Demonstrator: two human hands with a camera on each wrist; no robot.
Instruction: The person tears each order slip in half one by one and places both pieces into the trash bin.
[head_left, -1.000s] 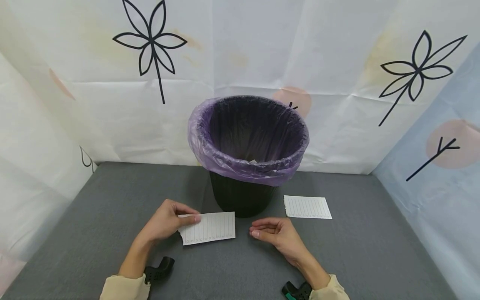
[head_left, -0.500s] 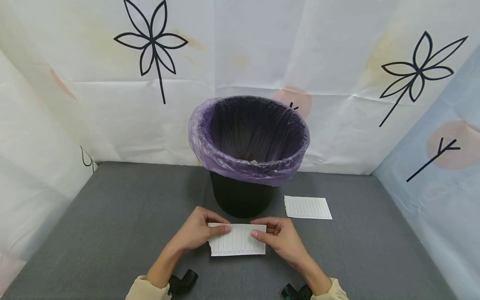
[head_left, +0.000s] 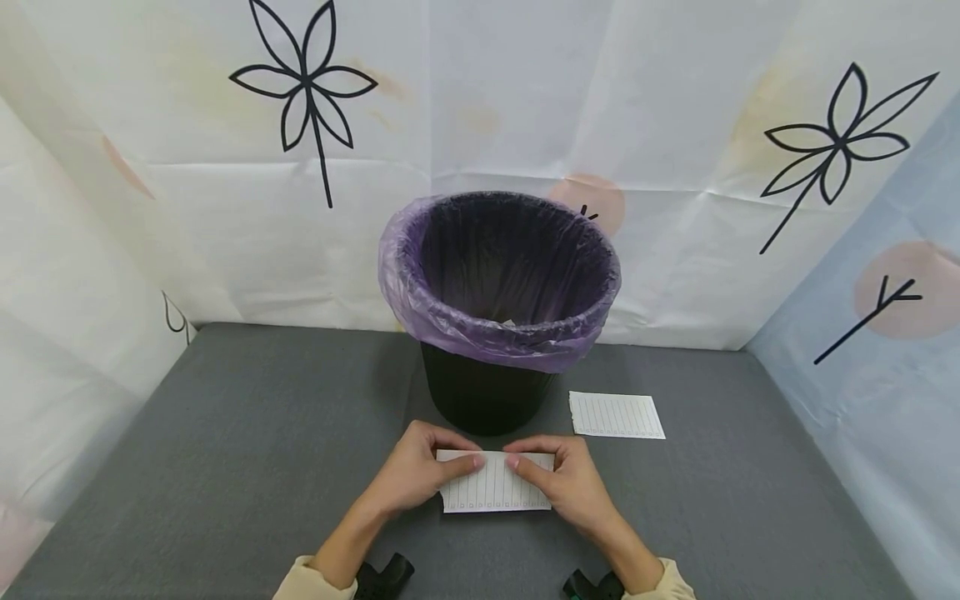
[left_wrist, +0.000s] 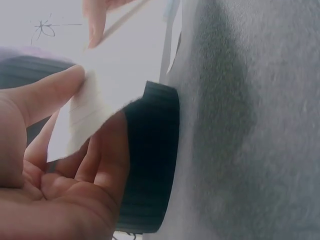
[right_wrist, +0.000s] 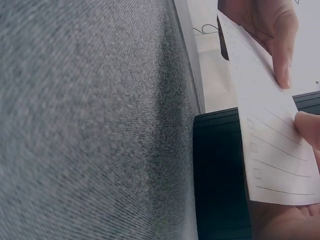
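Note:
Both hands hold one lined paper sheet (head_left: 495, 492) in front of the bin, a little above the table. My left hand (head_left: 416, 471) pinches its top edge left of the middle, thumb on the printed face and fingers behind. Close beside that thumb, my right hand (head_left: 566, 475) pinches the same edge from the right. The left wrist view shows the sheet's torn, ragged end (left_wrist: 100, 120) over the left fingers. Ruled lines and small checkboxes show on the paper (right_wrist: 275, 145) in the right wrist view.
A black bin (head_left: 480, 392) with a purple liner (head_left: 495, 337) stands behind the hands. Inside it a small pale scrap is visible. A second lined sheet (head_left: 617, 415) lies on the grey table (head_left: 262, 417), right of the bin. Patterned white cloth (head_left: 487, 100) hangs behind.
The left hand has carried the sheet rightward to the right hand. The right hand, empty one second ago, now pinches it, and the two thumbs have come close together.

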